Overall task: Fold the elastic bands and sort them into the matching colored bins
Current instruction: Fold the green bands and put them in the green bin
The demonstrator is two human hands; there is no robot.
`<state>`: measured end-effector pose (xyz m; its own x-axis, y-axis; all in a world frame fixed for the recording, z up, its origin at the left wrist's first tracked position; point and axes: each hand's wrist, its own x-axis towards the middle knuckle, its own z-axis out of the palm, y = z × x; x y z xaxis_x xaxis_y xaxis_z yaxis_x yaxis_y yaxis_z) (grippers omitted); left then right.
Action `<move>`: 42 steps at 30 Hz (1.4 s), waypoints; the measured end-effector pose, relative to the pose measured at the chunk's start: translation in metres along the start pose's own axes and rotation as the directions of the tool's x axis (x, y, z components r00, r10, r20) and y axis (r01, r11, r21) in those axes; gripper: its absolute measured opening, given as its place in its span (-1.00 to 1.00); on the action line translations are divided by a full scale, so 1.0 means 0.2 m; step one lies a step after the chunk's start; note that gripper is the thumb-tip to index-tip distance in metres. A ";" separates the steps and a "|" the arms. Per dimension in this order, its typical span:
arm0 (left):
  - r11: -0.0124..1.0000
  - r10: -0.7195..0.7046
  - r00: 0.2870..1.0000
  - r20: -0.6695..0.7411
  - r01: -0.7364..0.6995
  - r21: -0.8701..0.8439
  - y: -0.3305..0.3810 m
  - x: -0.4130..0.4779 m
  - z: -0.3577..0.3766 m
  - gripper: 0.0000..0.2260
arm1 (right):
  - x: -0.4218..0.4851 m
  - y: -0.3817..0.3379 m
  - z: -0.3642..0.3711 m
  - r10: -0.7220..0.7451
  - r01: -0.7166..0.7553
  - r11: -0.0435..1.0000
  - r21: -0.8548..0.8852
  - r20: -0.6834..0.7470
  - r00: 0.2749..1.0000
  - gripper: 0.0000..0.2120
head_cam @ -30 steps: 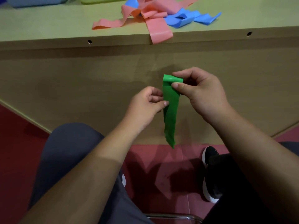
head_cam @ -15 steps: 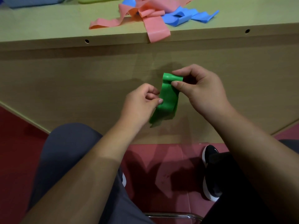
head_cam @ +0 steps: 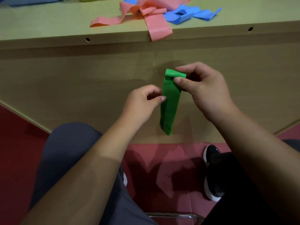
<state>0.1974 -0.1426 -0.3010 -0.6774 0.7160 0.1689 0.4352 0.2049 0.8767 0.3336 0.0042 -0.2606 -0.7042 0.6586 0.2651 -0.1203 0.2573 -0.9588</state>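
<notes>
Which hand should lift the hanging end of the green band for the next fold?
Probably left. The right hand is busy pinching the green band at its folded top, while the left hand sits lower at the band's edge, nearer the hanging end.

The light is soft, a bit dim, and looks yellow. It comes from up above me. The table top (head_cam: 48, 21) is the brightest part. The wooden front (head_cam: 65, 82) under it is darker, and a strip of shade runs just below the table's edge. A soft dark patch sits on the wood behind the green band (head_cam: 170, 101), which has a tiny shine at its top fold. A shadow line cuts across my left arm (head_cam: 100, 159), and below it my skin looks darker. On the red floor (head_cam: 178, 151) I see dark shapes from my arms. The bottom right corner is almost black. The table's edge looks bent near the sides. Everything looks a little fuzzy.
</notes>
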 end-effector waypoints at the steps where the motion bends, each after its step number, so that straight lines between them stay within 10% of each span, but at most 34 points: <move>1: 1.000 0.011 1.000 -0.010 -0.011 0.000 0.00 0.00 0.00 -0.86 | 0.00 0.00 0.00 -0.002 0.002 1.000 0.006 0.000 1.000 -0.79; 10: 0.958 0.009 0.992 0.129 0.029 -0.286 0.06 -0.01 0.00 -0.69 | 0.00 0.00 0.00 -0.036 0.036 0.999 0.003 0.021 0.999 -0.78; 15: 0.954 0.064 0.990 0.123 -0.025 -0.300 0.10 -0.01 -0.01 -0.95 | 0.00 0.01 -0.01 -0.041 0.041 0.999 -0.005 0.005 0.999 -0.79; 42: 0.869 -0.075 0.977 0.200 0.162 -0.467 0.13 -0.02 0.03 -0.86 | -0.01 0.05 0.03 -0.053 0.045 0.989 -0.142 -0.054 0.997 -0.81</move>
<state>0.2146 -0.1360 -0.2820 -0.5752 0.8179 0.0094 -0.0084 -0.0174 0.9998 0.3297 0.0000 -0.2715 -0.6582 0.6813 0.3204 -0.0513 0.3840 -0.9219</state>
